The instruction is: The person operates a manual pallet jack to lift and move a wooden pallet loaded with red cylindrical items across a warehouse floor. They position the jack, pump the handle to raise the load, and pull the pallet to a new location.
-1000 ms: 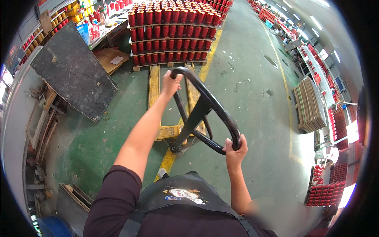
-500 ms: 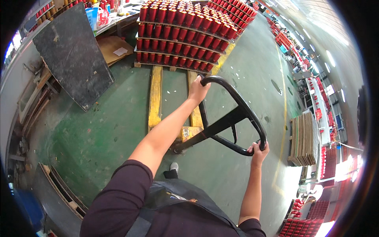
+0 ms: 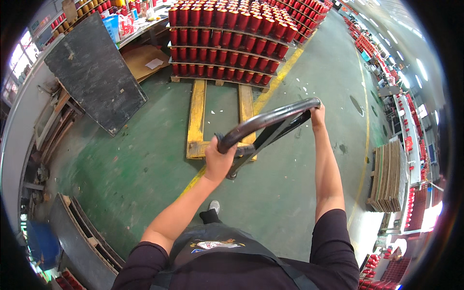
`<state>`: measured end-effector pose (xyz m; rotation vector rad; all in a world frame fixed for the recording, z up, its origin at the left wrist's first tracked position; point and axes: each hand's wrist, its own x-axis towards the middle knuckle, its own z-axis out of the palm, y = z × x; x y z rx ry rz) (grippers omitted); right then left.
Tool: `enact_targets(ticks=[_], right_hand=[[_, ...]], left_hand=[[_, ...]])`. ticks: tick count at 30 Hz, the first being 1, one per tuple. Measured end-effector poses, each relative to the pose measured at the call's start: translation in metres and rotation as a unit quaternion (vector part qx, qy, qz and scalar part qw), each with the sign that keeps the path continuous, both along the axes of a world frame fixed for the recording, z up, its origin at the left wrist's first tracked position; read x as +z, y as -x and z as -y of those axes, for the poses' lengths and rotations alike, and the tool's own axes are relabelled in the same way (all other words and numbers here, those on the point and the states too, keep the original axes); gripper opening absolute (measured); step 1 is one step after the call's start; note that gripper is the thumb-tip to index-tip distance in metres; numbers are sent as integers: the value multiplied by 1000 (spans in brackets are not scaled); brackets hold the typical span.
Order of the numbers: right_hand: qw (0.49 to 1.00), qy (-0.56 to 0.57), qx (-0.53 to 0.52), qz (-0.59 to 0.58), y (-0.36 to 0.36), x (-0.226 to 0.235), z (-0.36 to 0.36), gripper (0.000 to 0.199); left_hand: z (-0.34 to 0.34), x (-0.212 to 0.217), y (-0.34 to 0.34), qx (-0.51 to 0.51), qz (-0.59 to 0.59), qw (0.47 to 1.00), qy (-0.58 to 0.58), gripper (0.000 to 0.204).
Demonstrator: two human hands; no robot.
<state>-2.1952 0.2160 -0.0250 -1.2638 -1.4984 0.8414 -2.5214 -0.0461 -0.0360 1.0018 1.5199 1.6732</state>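
Observation:
My left hand (image 3: 218, 159) is wrapped round the near left end of a black loop handle (image 3: 271, 117). At its far right end, my right hand (image 3: 317, 117) is closed round the same handle. The handle belongs to a yellow pallet jack (image 3: 196, 113) on the green floor, its two forks pointing away from me. Their far ends meet the near edge of a wooden pallet (image 3: 218, 82); how far they reach under it is hidden. Tiers of red cans (image 3: 220, 42) with gold-coloured tops stand on this pallet, separated by thin boards.
A dark board (image 3: 96, 72) leans at the left, near a cluttered worktable (image 3: 145, 23). Curved-looking panels (image 3: 87, 232) stand at the lower left beside a blue bin (image 3: 42, 244). Stacked sheets (image 3: 388, 176) stand at the right, by a long bench with red items. Yellow lines mark the floor.
The handle has swung round: my left hand has come nearer and to the left, while my right hand has moved farther away. Both keep their hold. The can stack remains beyond the forks.

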Motion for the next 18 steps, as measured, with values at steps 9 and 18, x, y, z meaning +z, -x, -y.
enact_targets(ticks=[9,18], right_hand=[[999,21,-4,-46,58,18,7,21],[995,-89,-24,-25,0,-5,154,15]], left_hand=[[-76,-11,71,-33,88,995,-33,19],[23,-33,55,-106,-22,990,-86,18]])
